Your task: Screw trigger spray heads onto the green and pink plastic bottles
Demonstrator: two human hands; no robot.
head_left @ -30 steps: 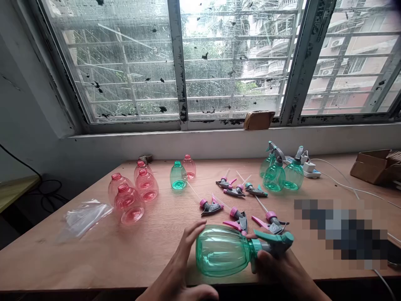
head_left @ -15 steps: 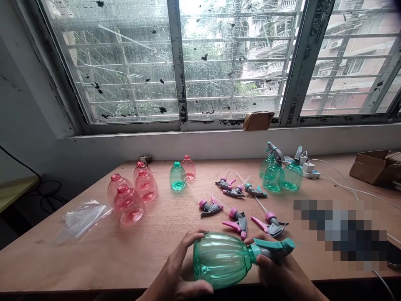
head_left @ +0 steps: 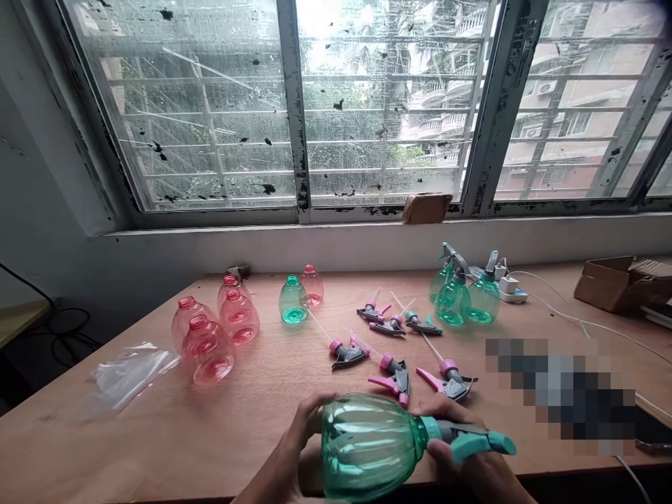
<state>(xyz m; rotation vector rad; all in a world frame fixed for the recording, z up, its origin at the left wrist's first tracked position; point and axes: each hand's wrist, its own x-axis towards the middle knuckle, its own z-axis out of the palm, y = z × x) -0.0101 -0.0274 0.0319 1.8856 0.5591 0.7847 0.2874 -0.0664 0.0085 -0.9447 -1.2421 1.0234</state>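
Observation:
A green spray bottle (head_left: 370, 444) lies sideways between my hands above the table's front edge, its base to the left. My left hand (head_left: 294, 448) is wrapped round the base end. At the neck, my right hand (head_left: 456, 448) grips the teal collar of the grey and teal spray head (head_left: 472, 437), whose trigger points right. Just beyond lie several loose spray heads with pink collars, among them one pink and grey spray head (head_left: 452, 378) near my right hand. One loose spray head (head_left: 423, 323) has a teal collar.
Several pink bottles (head_left: 208, 350) stand at the left beside clear plastic bags (head_left: 134, 374). A headless green bottle (head_left: 293, 301) and a pink one stand at the back. Fitted green bottles (head_left: 452, 301) are back right, near a white charger (head_left: 509, 287), cables and a cardboard box (head_left: 609, 283).
The spray head has turned on the bottle's axis, so its trigger now faces down and towards me. The bottle has dropped slightly, and the camera view has shifted a little.

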